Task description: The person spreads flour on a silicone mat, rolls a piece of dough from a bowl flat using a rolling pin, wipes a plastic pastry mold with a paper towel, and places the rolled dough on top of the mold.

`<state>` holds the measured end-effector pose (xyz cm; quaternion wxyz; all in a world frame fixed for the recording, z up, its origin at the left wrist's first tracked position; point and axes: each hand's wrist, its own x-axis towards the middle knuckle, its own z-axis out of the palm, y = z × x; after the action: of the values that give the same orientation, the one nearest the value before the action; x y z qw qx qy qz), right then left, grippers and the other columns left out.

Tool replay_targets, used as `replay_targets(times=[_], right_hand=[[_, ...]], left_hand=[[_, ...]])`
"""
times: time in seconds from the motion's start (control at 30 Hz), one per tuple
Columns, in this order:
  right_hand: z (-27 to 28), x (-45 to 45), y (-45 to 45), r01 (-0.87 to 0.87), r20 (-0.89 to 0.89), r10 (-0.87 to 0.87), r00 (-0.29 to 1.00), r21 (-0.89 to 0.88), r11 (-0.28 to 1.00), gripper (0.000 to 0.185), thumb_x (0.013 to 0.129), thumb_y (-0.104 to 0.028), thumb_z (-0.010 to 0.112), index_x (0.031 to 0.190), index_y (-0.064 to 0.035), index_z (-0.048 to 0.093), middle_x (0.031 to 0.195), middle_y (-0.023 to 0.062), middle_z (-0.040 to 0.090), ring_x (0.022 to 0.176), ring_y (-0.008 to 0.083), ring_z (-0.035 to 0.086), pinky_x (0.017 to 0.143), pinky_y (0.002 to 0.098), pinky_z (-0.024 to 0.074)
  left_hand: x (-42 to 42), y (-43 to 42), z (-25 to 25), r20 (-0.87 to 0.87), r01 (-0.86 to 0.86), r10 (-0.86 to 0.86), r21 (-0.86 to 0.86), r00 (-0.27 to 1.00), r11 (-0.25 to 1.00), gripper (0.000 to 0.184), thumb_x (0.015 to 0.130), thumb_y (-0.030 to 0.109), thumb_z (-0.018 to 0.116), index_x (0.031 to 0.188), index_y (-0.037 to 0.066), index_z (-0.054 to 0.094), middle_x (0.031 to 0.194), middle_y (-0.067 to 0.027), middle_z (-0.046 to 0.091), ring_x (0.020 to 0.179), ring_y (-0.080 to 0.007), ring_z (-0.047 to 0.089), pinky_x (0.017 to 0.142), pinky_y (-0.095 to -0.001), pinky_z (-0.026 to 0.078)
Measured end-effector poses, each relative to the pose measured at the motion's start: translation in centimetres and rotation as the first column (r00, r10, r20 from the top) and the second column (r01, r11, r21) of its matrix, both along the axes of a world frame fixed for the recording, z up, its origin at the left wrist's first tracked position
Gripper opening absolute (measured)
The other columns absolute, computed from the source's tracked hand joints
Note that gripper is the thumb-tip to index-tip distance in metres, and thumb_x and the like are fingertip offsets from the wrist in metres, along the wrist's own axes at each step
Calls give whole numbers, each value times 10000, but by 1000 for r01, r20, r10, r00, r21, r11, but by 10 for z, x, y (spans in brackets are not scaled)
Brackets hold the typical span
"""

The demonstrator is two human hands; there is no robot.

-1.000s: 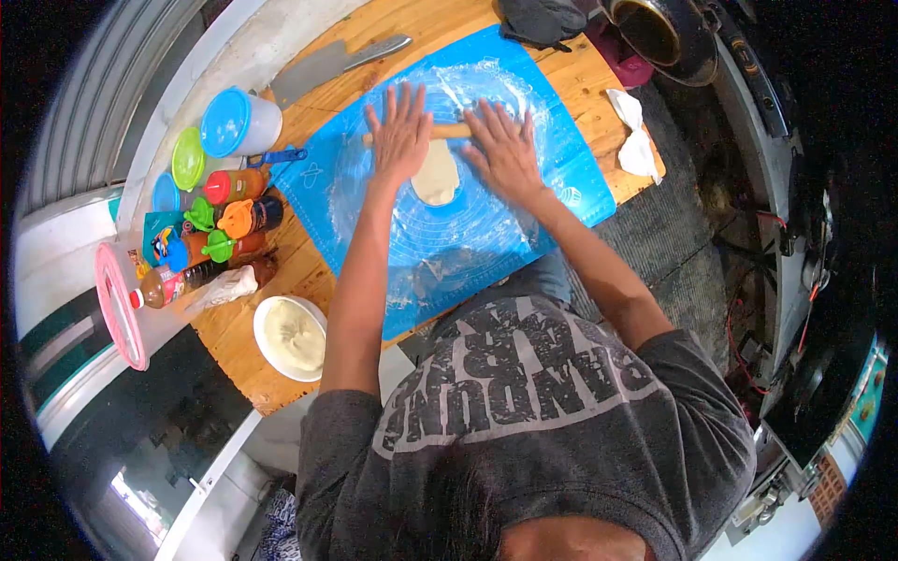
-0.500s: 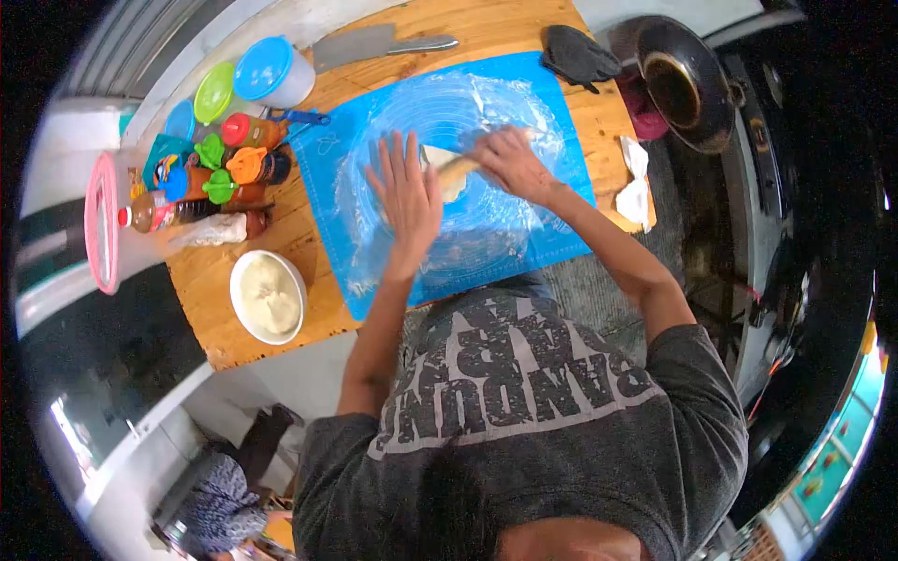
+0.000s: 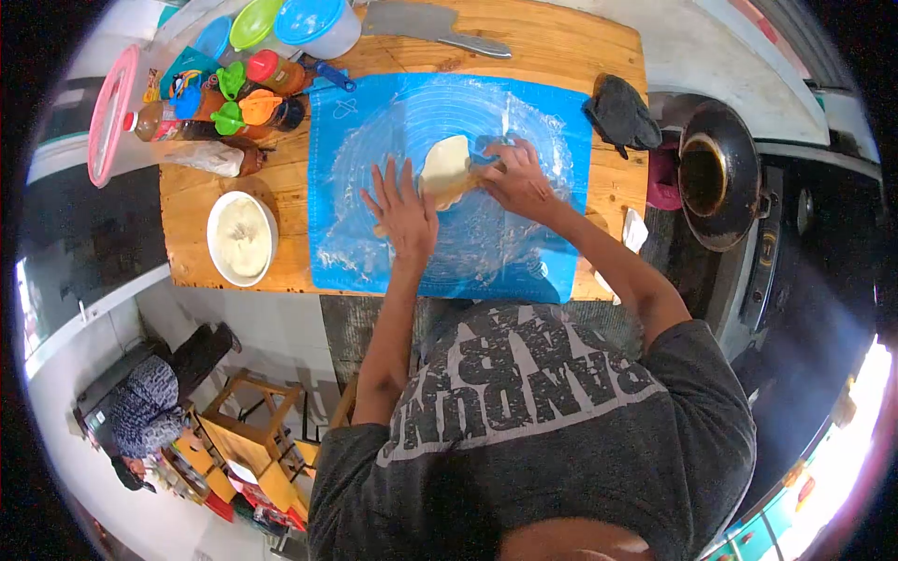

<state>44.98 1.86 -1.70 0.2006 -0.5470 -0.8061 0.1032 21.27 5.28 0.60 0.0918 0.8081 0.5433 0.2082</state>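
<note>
A flattened piece of pale dough (image 3: 446,161) lies on the floured blue mat (image 3: 327,187). Across its near part runs a wooden rolling pin (image 3: 453,187), slanting up to the right. My left hand (image 3: 406,215) rests flat over the pin's left part, its fingers stretched out and spread. At the pin's right end, the fingers of my right hand (image 3: 516,179) are curled around it. The hands hide both ends of the pin in part.
A white bowl of dough (image 3: 242,239) stands at the table's left front. Sauce bottles (image 3: 224,107) and lidded tubs (image 3: 318,23) crowd the back left. A cleaver (image 3: 435,28) lies behind the mat. To the right are a dark cloth (image 3: 621,114) and a wok (image 3: 718,176).
My view has turned and shifted, showing more floor at the lower left. The rolling pin sits nearer the dough's front edge, leaving more dough visible beyond it. Both hands stay at the pin.
</note>
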Motion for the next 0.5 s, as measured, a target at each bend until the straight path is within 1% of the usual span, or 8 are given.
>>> replay_targets(times=[0.07, 0.17, 0.27, 0.37, 0.5], right_hand=[[-1, 1, 1, -14, -10, 13, 1000, -15, 1000, 523, 844, -294, 664, 1330, -197, 498, 1382, 145, 430, 1311, 354, 398, 1103, 641, 200], [6, -20, 9, 190, -66, -186, 980, 62, 980, 523, 885, -301, 614, 1374, -186, 467, 1420, 173, 403, 1341, 378, 363, 1092, 687, 159], [18, -33, 29, 283, 63, -286, 956, 41, 958, 538, 923, -316, 553, 1425, -171, 423, 1482, 191, 347, 1384, 396, 304, 1083, 714, 128], [9, -37, 52, 293, 126, -299, 946, 60, 954, 563, 935, -333, 521, 1456, -164, 392, 1516, 199, 306, 1421, 395, 244, 1090, 710, 118], [13, -41, 82, 267, 178, -278, 944, 83, 960, 573, 930, -323, 521, 1461, -155, 389, 1522, 211, 297, 1435, 392, 213, 1094, 707, 99]], left_hand=[[-4, -6, -9, -39, -25, 25, -15, 999, 1000, 572, 948, 262, 472, 1478, 88, 344, 1556, -183, 260, 1462, -415, 130, 1127, -650, 0], [-1, -2, -14, -89, -74, 68, -67, 994, 995, 588, 948, 277, 449, 1490, 86, 323, 1570, -192, 226, 1467, -419, 101, 1124, -655, -4], [3, 17, -11, -129, -114, 106, -58, 986, 992, 622, 947, 293, 433, 1511, 84, 276, 1580, -209, 186, 1470, -424, 72, 1117, -665, -10], [1, 37, -13, -169, -142, 129, -67, 977, 988, 642, 945, 280, 438, 1521, 77, 240, 1584, -219, 157, 1472, -423, 42, 1114, -667, -23], [2, 60, -18, -125, -188, 185, -9, 975, 982, 655, 953, 296, 444, 1525, 68, 221, 1588, -223, 130, 1472, -423, 26, 1112, -670, -25]])
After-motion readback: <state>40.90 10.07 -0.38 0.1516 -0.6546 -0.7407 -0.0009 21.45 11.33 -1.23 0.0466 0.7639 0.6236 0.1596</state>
